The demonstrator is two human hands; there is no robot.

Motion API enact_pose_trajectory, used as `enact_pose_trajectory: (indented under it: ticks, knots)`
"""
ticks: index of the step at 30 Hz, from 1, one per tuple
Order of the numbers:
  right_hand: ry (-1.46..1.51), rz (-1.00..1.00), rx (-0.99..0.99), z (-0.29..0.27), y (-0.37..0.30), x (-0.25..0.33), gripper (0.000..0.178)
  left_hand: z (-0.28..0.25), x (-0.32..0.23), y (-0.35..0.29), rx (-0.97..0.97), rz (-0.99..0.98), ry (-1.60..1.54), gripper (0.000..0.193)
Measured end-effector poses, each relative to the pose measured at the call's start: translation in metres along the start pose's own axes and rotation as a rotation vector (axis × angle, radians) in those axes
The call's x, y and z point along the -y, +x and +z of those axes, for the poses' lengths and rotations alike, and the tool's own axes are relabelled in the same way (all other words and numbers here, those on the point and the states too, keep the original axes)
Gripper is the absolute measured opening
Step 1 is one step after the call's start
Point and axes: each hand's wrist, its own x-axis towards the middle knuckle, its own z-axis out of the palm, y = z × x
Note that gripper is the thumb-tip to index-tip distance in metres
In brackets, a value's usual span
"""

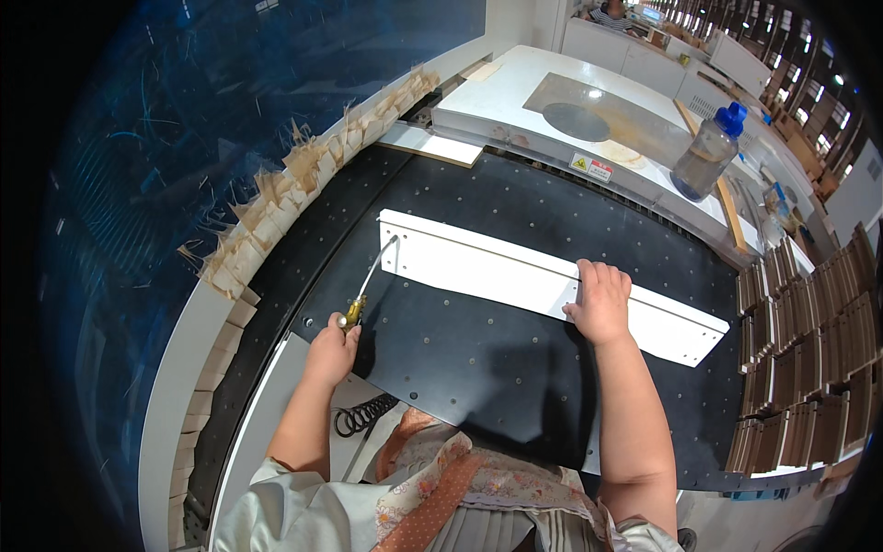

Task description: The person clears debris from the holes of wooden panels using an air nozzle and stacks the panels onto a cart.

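A long white board (487, 267) with small drilled holes near its ends lies slantwise on the black table (487, 359). My left hand (333, 350) is closed round a brass-coloured air blow gun (353, 311). Its thin, bent metal nozzle (375, 265) reaches up to the board's left end, with the tip by the holes there. Over the right half of the board, my right hand (602, 299) grips it across its width, fingers over the far edge and thumb toward the near edge.
Stacks of narrow brown-edged boards (809, 359) stand at the right. A blue-capped bottle (710, 152) sits on the white machine (607, 101) at the back. Ragged paper-like strips (303, 170) line the left side. A black coiled hose (363, 416) hangs by the near edge.
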Motion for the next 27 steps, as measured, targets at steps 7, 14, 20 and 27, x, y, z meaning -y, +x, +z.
enact_pose_trajectory:
  ticks: [7,14,20,27]
  knots:
    - [-0.021,0.013,0.024,-0.005,-0.001,0.003,0.070,-0.003,0.007,0.009,-0.048,-0.001,0.009,0.032]
    - [-0.024,-0.012,-0.017,-0.003,-0.002,0.004,0.071,-0.009,0.007,0.004,0.005,-0.004,0.026,0.032]
    - [-0.030,0.020,0.041,-0.006,0.004,0.001,0.069,0.000,0.012,-0.014,0.101,0.022,0.065,0.036]
    - [-0.008,0.029,0.056,-0.004,0.005,0.001,0.068,0.008,0.009,-0.011,0.174,-0.017,0.110,0.036]
